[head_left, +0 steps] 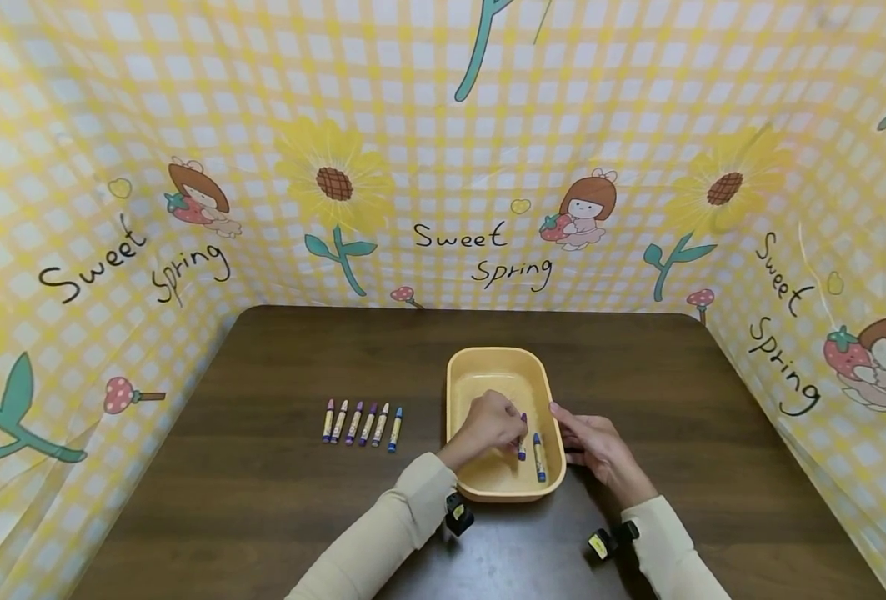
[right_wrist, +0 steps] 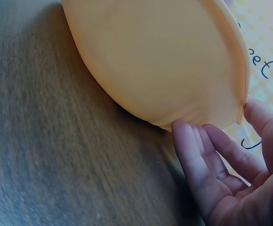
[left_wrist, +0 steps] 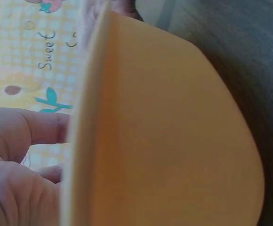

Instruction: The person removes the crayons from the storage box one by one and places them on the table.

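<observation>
A yellow plastic tub (head_left: 461,387) stands on the brown table, right of centre. My left hand (head_left: 513,433) reaches into it and pinches a purple-blue crayon (head_left: 522,451) just above the floor. Beside that one, a blue crayon (head_left: 539,458) lies in the tub. My right hand (head_left: 573,429) rests against the tub's right wall, fingers straight and thumb at the rim. In the left wrist view the tub's outer wall (left_wrist: 164,132) fills the frame, with the left hand (left_wrist: 14,188) beyond its rim. In the right wrist view the right hand's fingers (right_wrist: 197,155) touch the tub's wall (right_wrist: 164,56).
Several crayons (head_left: 362,423) lie side by side in a row on the table (head_left: 262,500), left of the tub. A yellow checked cloth backdrop (head_left: 443,167) with flowers and "Sweet Spring" lettering walls in the table on three sides.
</observation>
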The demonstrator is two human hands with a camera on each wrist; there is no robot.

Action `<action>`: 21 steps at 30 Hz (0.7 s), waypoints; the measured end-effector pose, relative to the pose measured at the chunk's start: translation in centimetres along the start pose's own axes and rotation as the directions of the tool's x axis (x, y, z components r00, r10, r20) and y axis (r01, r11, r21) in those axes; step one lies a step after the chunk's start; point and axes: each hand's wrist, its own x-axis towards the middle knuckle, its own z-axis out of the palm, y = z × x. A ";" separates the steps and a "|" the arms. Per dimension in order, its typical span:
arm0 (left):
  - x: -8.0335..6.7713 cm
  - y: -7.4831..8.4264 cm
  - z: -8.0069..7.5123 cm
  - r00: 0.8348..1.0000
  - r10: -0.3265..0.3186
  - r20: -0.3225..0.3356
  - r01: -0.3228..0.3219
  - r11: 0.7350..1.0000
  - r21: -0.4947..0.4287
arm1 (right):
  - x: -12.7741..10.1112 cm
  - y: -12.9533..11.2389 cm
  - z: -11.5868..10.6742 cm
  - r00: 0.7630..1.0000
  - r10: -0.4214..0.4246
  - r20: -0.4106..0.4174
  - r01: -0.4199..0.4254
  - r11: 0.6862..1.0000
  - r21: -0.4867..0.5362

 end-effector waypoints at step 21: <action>-0.8 0.2 -2.4 0.994 -0.059 0.087 0.087 0.927 -0.365 | -0.1 -0.1 0.3 1.000 0.008 -0.003 -0.008 1.000 -0.013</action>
